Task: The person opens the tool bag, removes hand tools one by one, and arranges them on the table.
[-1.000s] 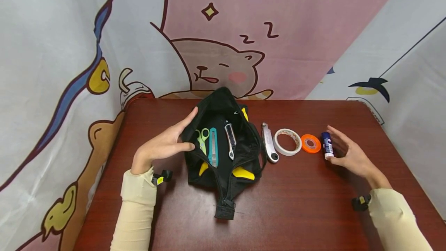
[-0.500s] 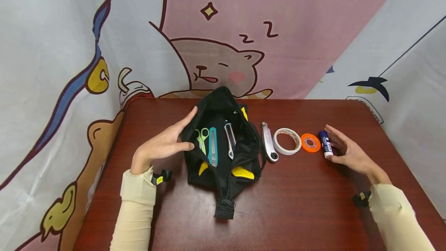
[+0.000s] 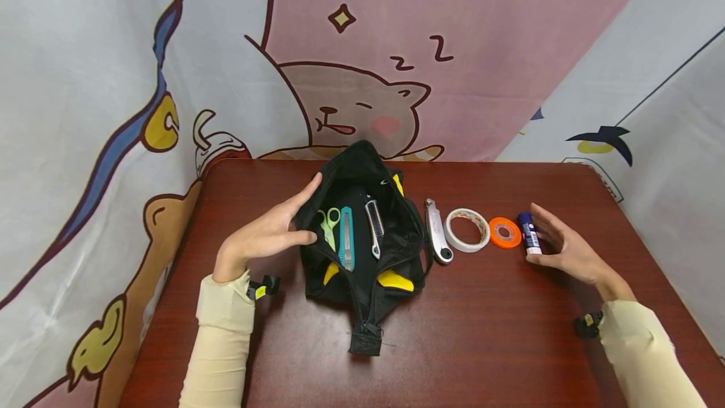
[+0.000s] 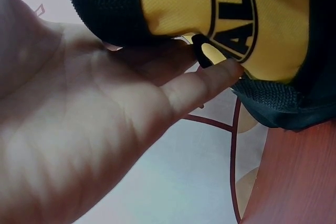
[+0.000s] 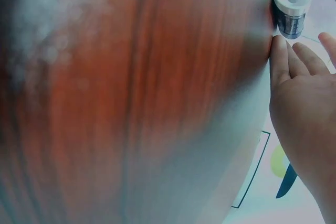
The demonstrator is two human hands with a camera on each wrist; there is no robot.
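My left hand [image 3: 266,235] holds the left rim of a black and yellow bag [image 3: 391,241], fingers outside and thumb at the opening. In the left wrist view its fingers lie along the bag's yellow side [image 4: 178,3]. Inside the bag are green-handled scissors [image 3: 330,226], a teal utility knife [image 3: 347,238] and a black and silver cutter [image 3: 374,228]. At the right, my right hand [image 3: 572,254] is spread beside a blue and white glue stick [image 3: 529,233]. Its thumb is near the white end, its fingers by the blue end. The right wrist view shows those fingers relaxed beside the glue stick [image 5: 290,6].
Between the bag and the glue stick lie a white and grey folding saw or cutter [image 3: 438,233], a white tape roll [image 3: 467,230] and an orange tape roll [image 3: 505,232], in a row. A cartoon-printed cloth stands behind the brown table [image 3: 481,332].
The glue stick has shifted slightly left and tilted a little, nearer the orange tape, with my right hand moving slightly along. My left hand and the bag stay in place.
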